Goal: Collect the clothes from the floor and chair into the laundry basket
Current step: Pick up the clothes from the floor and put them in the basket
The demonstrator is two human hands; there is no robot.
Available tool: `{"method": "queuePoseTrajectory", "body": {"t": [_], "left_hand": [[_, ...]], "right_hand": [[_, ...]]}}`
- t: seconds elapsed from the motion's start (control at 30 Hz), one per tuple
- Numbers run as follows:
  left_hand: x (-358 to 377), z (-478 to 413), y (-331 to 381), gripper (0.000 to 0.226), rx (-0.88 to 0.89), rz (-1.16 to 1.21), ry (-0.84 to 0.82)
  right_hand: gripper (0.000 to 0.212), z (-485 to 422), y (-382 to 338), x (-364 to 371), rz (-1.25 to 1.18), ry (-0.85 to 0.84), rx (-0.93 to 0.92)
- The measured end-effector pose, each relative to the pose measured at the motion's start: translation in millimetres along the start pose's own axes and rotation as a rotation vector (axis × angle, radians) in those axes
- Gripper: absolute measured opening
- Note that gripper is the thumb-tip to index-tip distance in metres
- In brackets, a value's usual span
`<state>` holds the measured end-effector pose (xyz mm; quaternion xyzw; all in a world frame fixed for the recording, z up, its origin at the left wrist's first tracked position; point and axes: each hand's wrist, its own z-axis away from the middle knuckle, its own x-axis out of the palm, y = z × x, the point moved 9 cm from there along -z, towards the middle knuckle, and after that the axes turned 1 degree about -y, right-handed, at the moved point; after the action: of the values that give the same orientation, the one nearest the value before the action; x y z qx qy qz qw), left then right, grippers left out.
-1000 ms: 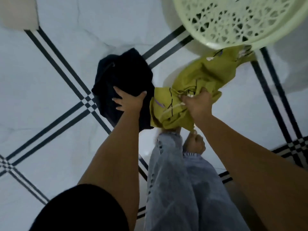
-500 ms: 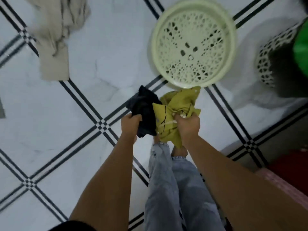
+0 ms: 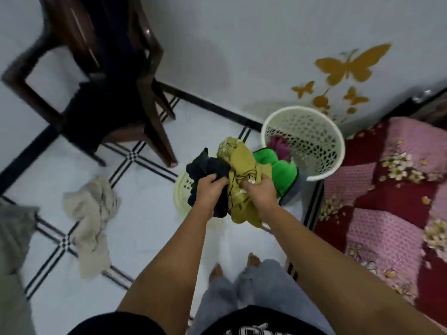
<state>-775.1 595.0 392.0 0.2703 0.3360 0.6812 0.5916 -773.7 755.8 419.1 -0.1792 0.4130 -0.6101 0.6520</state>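
My left hand (image 3: 210,191) grips a dark navy garment (image 3: 205,166) and my right hand (image 3: 259,191) grips an olive-yellow garment (image 3: 239,163); both are bunched together in the air in front of me. Just beyond them stands the cream lattice laundry basket (image 3: 324,146) by the wall, holding a maroon cloth (image 3: 278,145), with a bright green cloth (image 3: 281,171) spilling over its near side. A beige garment (image 3: 90,223) lies crumpled on the floor to the left. A dark cloth (image 3: 96,112) lies on the seat of the brown chair (image 3: 147,93).
A pale green lattice lid (image 3: 181,192) lies flat on the floor under my hands. A bed with a pink and maroon flowered blanket (image 3: 387,201) fills the right side. A grey fabric (image 3: 12,238) shows at the left edge. The white wall carries gold butterfly stickers (image 3: 350,66).
I have straightened up and the view has tilted from the floor toward the wall, chair and basket. Both hands have lifted the navy and olive garments higher and brought them together.
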Motion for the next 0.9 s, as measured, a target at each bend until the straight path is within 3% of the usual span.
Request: {"method": "queuePoseTrajectory", "body": {"t": [0.13,0.3,0.4,0.47,0.53,0.7,0.9], "left_hand": [[87,-5,93,0.021,0.114,-0.056,-0.149],[195,-33,162,0.019,0.147,-0.049,-0.251],[251,-67,172,0.011,0.094,-0.099,-0.292],[276,-81,170,0.044,0.023,-0.209,-0.319],[290,-88,180,0.053,-0.02,-0.241,-0.318],[248,-109,203,0.045,0.03,-0.229,-0.171],[97,-99,190,0.055,-0.009,-0.027,0.12]], "right_hand": [[0.035,-23,-60,-86,-0.105,0.165,-0.07],[0.021,-80,-114,-182,-0.152,0.284,-0.1],[0.041,-135,-123,-218,-0.115,0.243,-0.047],[0.059,-160,-120,-228,-0.064,0.175,0.026],[0.064,-183,-118,-230,-0.039,0.105,0.086],[0.048,-219,-152,-189,0.118,-0.059,0.02],[0.055,-194,-203,-38,0.26,-0.405,-0.132]]}}
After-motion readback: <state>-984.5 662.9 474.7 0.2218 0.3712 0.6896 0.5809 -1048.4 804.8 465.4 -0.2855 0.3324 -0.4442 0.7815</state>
